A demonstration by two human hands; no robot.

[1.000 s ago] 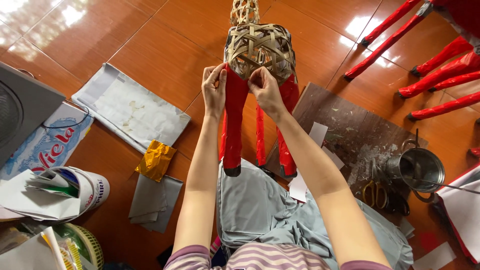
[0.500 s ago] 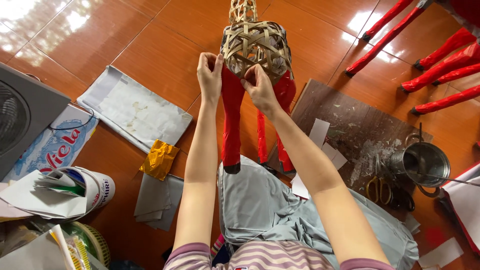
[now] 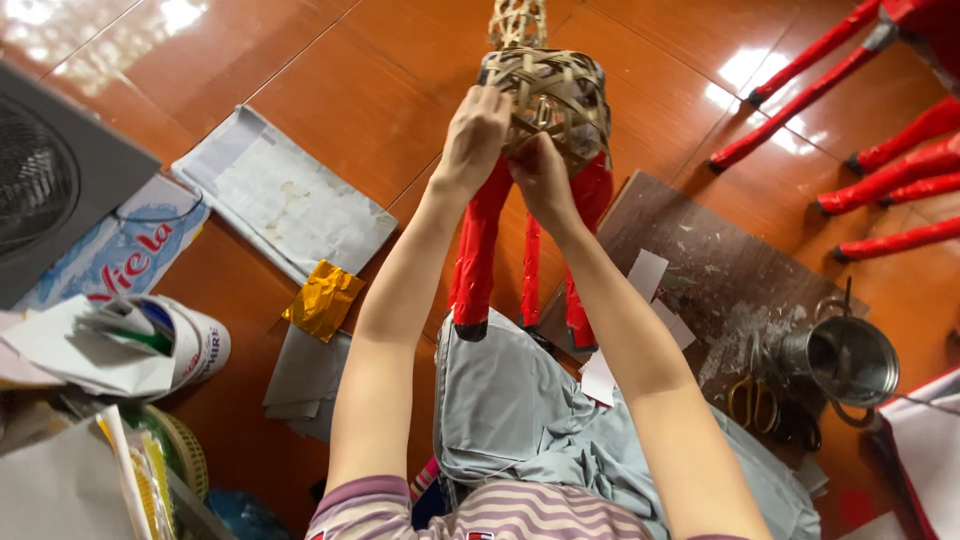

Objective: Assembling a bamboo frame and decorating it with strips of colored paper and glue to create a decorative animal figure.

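Note:
A woven bamboo frame figure (image 3: pixel 560 95) stands in front of me on several legs wrapped in red paper (image 3: pixel 476 250). My left hand (image 3: pixel 475 135) presses on the near left side of the woven body, fingers closed against it. My right hand (image 3: pixel 540 175) touches the underside of the body just beside the left hand, fingers curled on the weave. Whether a piece of paper lies under the fingers is hidden. My knees in grey trousers (image 3: pixel 520 420) sit below the legs.
A dark board (image 3: pixel 720 280) with white paper scraps, a metal pot (image 3: pixel 845 360) and yellow-handled scissors (image 3: pixel 755 400) lie right. More red-wrapped frame legs (image 3: pixel 880 190) lie far right. A white sack (image 3: pixel 280 195), gold foil (image 3: pixel 322 300), a fan (image 3: pixel 50 180) and a paper-filled bucket (image 3: pixel 180 345) are left.
Both hands have moved up the figure and closer together, from the top of the red legs onto the woven body. The view has shifted slightly.

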